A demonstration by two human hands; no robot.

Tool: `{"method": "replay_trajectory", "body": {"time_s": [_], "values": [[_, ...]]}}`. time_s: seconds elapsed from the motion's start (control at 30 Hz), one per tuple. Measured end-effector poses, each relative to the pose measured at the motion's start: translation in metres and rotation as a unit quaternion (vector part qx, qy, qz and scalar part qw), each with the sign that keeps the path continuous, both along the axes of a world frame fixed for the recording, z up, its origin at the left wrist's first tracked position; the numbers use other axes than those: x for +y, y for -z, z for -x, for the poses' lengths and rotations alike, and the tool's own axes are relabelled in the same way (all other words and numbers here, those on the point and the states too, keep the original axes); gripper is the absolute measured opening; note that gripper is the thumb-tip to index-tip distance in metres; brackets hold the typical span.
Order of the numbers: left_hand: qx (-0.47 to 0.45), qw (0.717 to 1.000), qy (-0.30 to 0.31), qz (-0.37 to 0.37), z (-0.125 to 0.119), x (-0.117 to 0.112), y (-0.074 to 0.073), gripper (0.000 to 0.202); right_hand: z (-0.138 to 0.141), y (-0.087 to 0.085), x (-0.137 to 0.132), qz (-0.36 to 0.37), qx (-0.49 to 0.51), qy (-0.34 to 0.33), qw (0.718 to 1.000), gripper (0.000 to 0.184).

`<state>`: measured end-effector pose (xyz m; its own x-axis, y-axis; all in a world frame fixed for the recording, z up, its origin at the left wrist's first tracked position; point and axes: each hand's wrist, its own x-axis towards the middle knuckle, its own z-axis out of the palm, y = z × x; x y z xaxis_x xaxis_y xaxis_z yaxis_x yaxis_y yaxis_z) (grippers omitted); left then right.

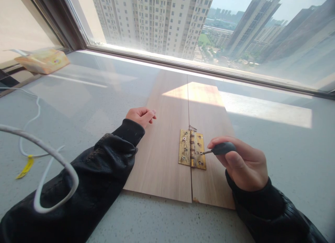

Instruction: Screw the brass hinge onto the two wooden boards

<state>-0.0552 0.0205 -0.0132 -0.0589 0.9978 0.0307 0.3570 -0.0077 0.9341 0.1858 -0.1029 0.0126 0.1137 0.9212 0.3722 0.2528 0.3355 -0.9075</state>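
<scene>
My right hand [242, 162] grips a screwdriver [223, 148] by its dark handle. The shaft points left, and its tip meets the right leaf of a worn brass hinge [185, 148]. That hinge lies flat across the seam between two pale wooden boards [164, 173], with screw heads showing in several holes. A few loose screws [193, 128] rest just above the hinge's top end. Over the left board's edge, my left hand [142, 116] is closed with fingers curled, thumb against the forefinger. What it holds, if anything, is hidden.
The boards lie on a speckled pale sill [125, 215] before a large window. A white cable [60, 159] with a yellow tag [25, 167] loops at the left, partly in front of my left sleeve. A tissue pack [43, 61] sits in the far left corner.
</scene>
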Motion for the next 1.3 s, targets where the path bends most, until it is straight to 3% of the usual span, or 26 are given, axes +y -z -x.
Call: {"method": "replay_trajectory", "body": {"time_s": [0.13, 0.4, 0.53, 0.67, 0.87, 1.07, 1.17, 1.3], "values": [[-0.001, 1.000, 0.002, -0.003, 0.000, 0.000, 0.001, 0.032, -0.004, 0.000, -0.001, 0.084, 0.093, -0.030, 0.992, 0.034], [0.004, 1.000, 0.005, -0.003, 0.000, 0.001, 0.001, 0.032, -0.005, 0.001, 0.006, 0.137, 0.176, -0.143, 0.964, 0.034], [0.003, 1.000, 0.004, -0.005, 0.000, 0.000, 0.001, 0.031, -0.007, 0.004, 0.008, 0.152, 0.181, -0.206, 0.950, 0.034], [0.005, 1.000, 0.000, -0.004, 0.000, 0.000, 0.000, 0.031, -0.007, 0.010, 0.004, 0.107, 0.142, -0.242, 0.954, 0.033], [0.002, 1.000, -0.002, -0.001, 0.000, 0.000, 0.001, 0.030, -0.004, 0.012, -0.002, 0.056, 0.060, -0.224, 0.971, 0.031], [0.005, 1.000, 0.001, 0.001, 0.000, 0.001, 0.001, 0.030, -0.002, 0.012, -0.001, 0.085, 0.128, -0.216, 0.964, 0.037], [0.004, 1.000, 0.003, 0.001, 0.000, 0.001, 0.001, 0.030, -0.003, 0.012, 0.000, 0.083, 0.124, -0.214, 0.965, 0.031], [0.006, 1.000, 0.005, -0.002, 0.000, 0.001, 0.002, 0.030, -0.002, 0.007, 0.001, 0.049, 0.108, -0.105, 0.987, 0.025]]}}
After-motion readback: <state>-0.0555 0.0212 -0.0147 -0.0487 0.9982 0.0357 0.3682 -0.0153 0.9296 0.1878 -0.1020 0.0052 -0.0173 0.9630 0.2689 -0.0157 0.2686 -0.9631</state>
